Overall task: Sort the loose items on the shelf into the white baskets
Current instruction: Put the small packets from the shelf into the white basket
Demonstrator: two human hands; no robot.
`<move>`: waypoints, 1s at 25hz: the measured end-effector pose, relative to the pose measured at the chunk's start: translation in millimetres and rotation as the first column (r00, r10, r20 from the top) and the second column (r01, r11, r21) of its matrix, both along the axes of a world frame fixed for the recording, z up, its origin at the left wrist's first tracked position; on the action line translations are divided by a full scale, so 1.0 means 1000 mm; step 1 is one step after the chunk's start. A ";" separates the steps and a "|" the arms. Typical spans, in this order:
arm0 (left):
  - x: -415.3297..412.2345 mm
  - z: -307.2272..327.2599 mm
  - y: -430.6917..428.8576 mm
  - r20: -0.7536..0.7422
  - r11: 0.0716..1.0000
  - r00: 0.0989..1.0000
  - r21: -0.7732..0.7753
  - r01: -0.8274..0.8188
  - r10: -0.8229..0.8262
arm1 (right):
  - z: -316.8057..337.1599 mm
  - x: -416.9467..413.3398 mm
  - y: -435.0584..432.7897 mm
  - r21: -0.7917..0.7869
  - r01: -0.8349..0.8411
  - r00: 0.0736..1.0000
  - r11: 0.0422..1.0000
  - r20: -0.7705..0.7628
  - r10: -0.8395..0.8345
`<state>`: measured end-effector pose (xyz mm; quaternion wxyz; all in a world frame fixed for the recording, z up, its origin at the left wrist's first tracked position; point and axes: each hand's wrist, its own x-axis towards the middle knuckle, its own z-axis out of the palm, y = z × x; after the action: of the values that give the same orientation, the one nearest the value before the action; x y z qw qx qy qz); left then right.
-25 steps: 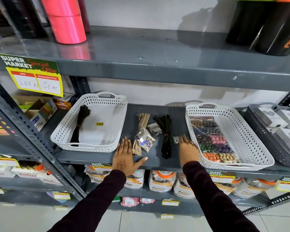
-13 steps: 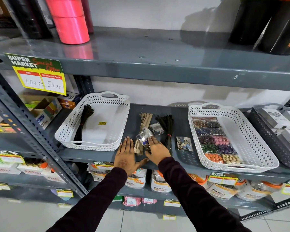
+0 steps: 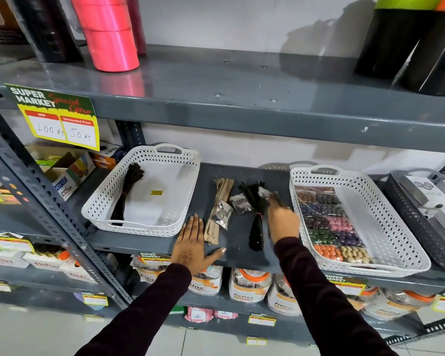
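Two white baskets stand on the grey shelf [image 3: 238, 254]. The left basket [image 3: 139, 226] holds a black bundle [image 3: 126, 194]. The right basket [image 3: 393, 242] holds packets of coloured beads [image 3: 326, 219]. Between them lie a tan bundle [image 3: 224, 183] with a clear packet [image 3: 220, 214] on it, another small packet [image 3: 239, 202] and a second black bundle [image 3: 256, 228]. My left hand [image 3: 193, 244] rests flat on the shelf edge beside the tan bundle. My right hand [image 3: 283, 219], blurred, pinches a small clear packet [image 3: 264, 192] just left of the right basket.
A grey basket [image 3: 406, 217] with white boxes stands at the far right. The upper shelf carries pink rolls [image 3: 108, 34] and black cylinders [image 3: 396, 39]. A yellow price sign [image 3: 59, 116] hangs at left. Jars [image 3: 247, 286] fill the shelf below.
My right hand left the packet on the tan bundle and swung right to where a small bead packet lay; a packet now shows at its fingertips. The left hand stayed put.
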<state>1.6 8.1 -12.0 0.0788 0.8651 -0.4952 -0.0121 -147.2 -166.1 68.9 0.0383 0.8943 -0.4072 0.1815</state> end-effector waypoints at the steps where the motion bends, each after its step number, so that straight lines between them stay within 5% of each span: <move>1: 0.000 0.000 0.000 0.004 1.000 1.000 0.000 -0.004 0.004 | 0.001 -0.004 -0.009 0.079 0.056 0.997 0.995 -0.056 -0.052; 5: -0.001 0.000 0.000 0.008 1.000 1.000 0.006 -0.013 0.013 | -0.014 -0.001 -0.015 0.215 0.140 0.938 0.967 -0.341 -0.060; 7: 0.000 -0.001 0.000 0.011 1.000 1.000 0.005 -0.020 0.020 | -0.008 0.014 -0.008 0.225 0.121 0.962 0.967 -0.267 -0.058; 10: 0.000 -0.002 -0.001 0.013 1.000 1.000 -0.010 -0.017 0.017 | -0.002 0.052 0.004 0.327 -0.153 0.981 0.933 -0.067 0.184; 14: 0.001 -0.002 0.000 -0.002 1.000 1.000 -0.010 -0.028 0.028 | -0.005 0.092 0.017 0.528 -0.218 0.891 0.820 -0.235 0.389; 17: 0.001 -0.002 -0.001 0.000 1.000 1.000 -0.011 -0.024 0.024 | -0.004 0.094 0.018 0.448 -0.205 0.928 0.870 -0.195 0.319; 21: 0.002 -0.002 0.000 0.003 1.000 1.000 -0.007 -0.017 0.017 | 0.005 0.066 0.005 0.430 -0.260 0.964 0.865 0.164 0.209; 23: 0.001 -0.002 -0.001 0.011 1.000 1.000 -0.002 -0.013 0.013 | 0.004 0.040 -0.008 0.162 -0.163 0.962 0.973 0.246 0.121; 25: 0.001 -0.002 0.000 0.017 1.000 1.000 0.000 -0.015 0.015 | -0.012 0.017 -0.022 -0.029 -0.077 0.987 0.997 0.141 0.080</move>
<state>2.4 7.8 -13.6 0.0746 0.8689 -0.4893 -0.0043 -130.1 -188.0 56.5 0.0125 0.8940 -0.3711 0.2507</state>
